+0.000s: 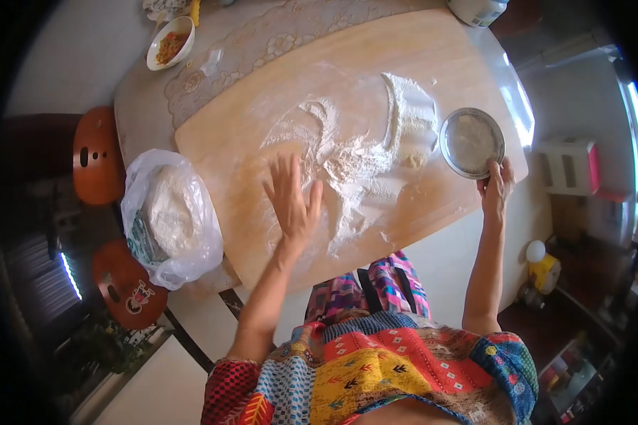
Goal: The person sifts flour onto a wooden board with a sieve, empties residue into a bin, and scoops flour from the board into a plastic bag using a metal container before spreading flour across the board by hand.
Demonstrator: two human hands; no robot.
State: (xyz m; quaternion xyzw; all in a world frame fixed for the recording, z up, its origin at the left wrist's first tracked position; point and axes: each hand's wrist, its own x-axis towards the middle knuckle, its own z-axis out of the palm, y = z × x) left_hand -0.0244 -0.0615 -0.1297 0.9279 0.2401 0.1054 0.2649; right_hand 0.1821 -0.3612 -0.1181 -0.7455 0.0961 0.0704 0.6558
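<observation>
I see my left hand (293, 205) lying flat on the big pale wooden board (248, 156), with the fingers spread wide and holding nothing. It rests on the near part of the board, right at the edge of the white flour (354, 159) that is spread and smeared over the middle. The flour makes a curved heap on the far right part of the board, and a thin dusty layer goes all the way to my left hand.

My right hand (496, 188) is at the right end of the board. Its fingers are bent around the near rim of a round shiny metal plate (472, 142), gripping it. The plate sits on the board's right end, just beside the curved flour heap, and it looks dusted with flour inside.

To the left of the board, a clear plastic bag (170, 219) lies on the table, open, with white flour in it. Farther away, a small white bowl (171, 42) with orange and red food stands near the table's edge. A lacy cloth (262, 42) covers the round table under the board. Two brown wooden stools (98, 163) stand at the left.
</observation>
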